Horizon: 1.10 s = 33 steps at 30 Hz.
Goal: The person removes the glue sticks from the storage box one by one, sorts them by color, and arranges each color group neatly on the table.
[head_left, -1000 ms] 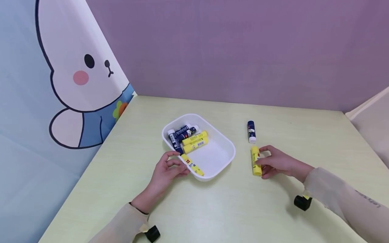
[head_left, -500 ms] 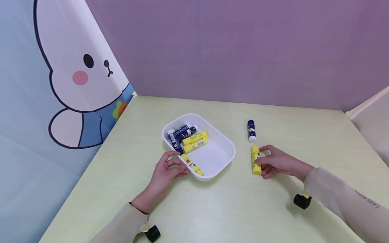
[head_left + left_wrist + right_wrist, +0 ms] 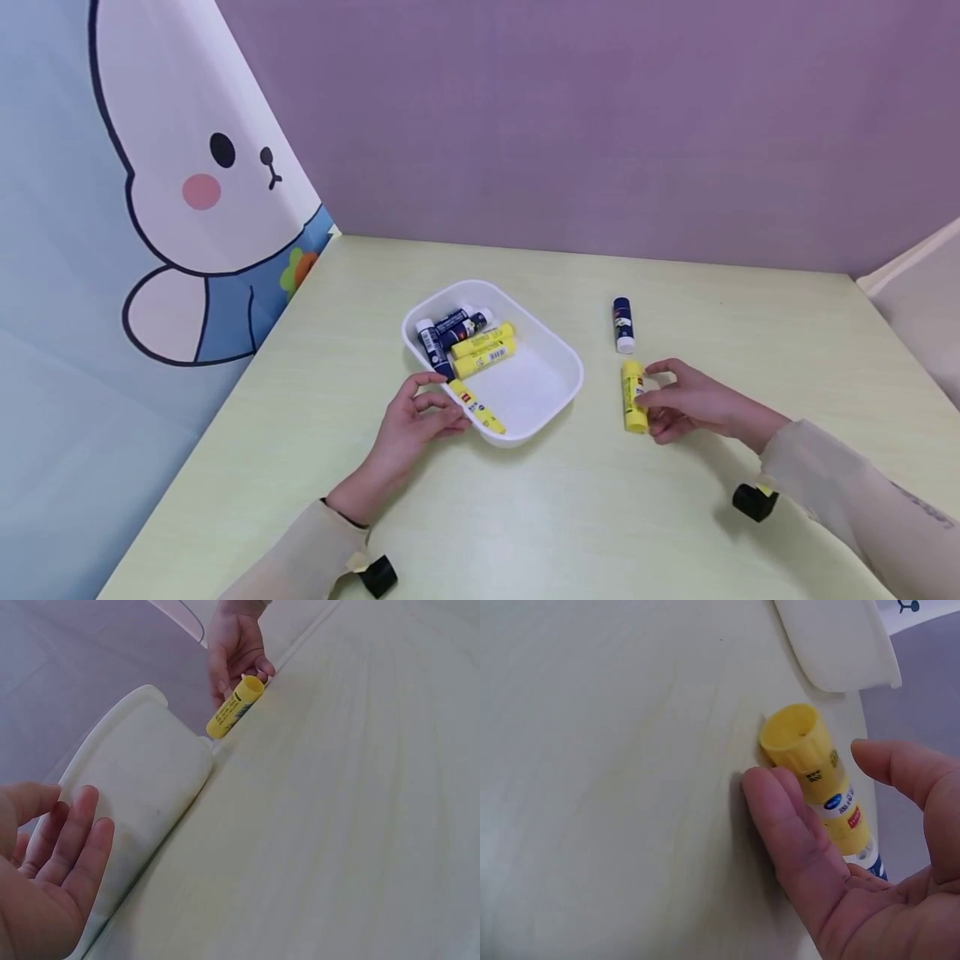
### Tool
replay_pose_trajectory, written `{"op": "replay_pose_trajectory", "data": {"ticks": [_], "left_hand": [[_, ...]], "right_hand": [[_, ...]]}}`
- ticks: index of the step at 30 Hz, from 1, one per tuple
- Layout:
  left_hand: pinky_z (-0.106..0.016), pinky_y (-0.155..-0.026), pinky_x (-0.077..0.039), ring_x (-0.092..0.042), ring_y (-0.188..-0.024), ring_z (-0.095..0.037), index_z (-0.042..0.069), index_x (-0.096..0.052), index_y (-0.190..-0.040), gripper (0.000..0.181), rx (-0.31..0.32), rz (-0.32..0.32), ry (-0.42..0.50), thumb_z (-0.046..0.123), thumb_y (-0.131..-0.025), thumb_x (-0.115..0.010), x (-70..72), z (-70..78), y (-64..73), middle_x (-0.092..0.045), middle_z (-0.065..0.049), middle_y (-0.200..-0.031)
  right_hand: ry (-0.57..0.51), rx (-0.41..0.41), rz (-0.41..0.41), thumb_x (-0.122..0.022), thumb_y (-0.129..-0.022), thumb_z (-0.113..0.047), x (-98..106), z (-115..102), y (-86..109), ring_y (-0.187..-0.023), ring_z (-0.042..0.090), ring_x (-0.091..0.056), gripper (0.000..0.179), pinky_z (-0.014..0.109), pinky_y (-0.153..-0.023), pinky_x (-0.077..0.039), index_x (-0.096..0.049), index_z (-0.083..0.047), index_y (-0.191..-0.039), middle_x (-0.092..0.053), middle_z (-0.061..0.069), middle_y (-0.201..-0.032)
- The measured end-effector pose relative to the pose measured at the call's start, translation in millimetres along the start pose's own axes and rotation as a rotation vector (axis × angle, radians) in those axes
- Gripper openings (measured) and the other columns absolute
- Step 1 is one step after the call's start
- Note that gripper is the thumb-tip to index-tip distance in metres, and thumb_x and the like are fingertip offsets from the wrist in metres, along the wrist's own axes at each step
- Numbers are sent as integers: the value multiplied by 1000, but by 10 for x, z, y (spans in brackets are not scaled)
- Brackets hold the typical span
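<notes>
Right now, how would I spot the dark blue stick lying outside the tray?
On the pale table, find the white tray, then look to its right, beyond the right hand. There lies the dark blue stick, its white end pointing toward a yellow stick closer to the person. It is the only blue one outside the tray.

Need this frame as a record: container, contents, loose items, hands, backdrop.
container: white tray on table
contents: three navy tubes, three yellow tubes
loose: navy tube, yellow tube
left_hand: left hand at tray's rim, fingers loosely bent
right_hand: right hand at loose yellow tube, fingers spread
backdrop: purple, rabbit print leftward
</notes>
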State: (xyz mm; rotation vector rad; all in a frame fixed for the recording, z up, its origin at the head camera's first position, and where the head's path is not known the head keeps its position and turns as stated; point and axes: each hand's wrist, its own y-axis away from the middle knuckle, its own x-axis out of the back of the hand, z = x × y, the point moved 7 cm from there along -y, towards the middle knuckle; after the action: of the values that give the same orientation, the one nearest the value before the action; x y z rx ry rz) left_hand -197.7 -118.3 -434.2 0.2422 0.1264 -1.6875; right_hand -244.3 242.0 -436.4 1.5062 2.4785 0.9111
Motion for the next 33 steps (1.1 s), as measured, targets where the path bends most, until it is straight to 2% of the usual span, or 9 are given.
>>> {"op": "replay_pose_trajectory", "data": {"ticks": [5,8,20,33], "left_hand": [[-40,-80,-62,-71,-77,-20,-7,-35,-133,49,-2,0,-3,-17,-91,-57,7,-13,-8,-67,-7,-88],[-40,-80,-62,-71,-77,-20,-7,-36,-133,48,-2,1,-5,-17,-91,-57,12,-20,-14,-67,-7,-88],[-40,-80,-62,-71,-77,-20,-7,-36,-132,47,-13,-16,4,-17,-91,-57,5,-9,-14,-67,-6,-88],[-41,-80,-62,-71,-77,-21,-7,-36,-132,48,-16,-15,11,-18,-90,-57,10,-20,-21,-67,-7,-88]], "right_hand": [[59,25,33,-66,-97,-23,71,-75,26,-76,25,-66,86,39,-72,-63,-5,1,-152,-61,18,-104],[59,51,44,-67,-95,-22,104,-141,44,-78,27,-67,87,42,-74,-63,-6,0,-152,-58,20,-108],[117,157,59,-65,-95,-13,160,-472,108,-80,28,-67,80,41,-75,-63,-10,2,-152,-61,22,-107],[118,229,43,-65,-96,-12,61,-715,81,-81,29,-67,78,43,-75,-63,-13,2,-152,-59,23,-107]]}}
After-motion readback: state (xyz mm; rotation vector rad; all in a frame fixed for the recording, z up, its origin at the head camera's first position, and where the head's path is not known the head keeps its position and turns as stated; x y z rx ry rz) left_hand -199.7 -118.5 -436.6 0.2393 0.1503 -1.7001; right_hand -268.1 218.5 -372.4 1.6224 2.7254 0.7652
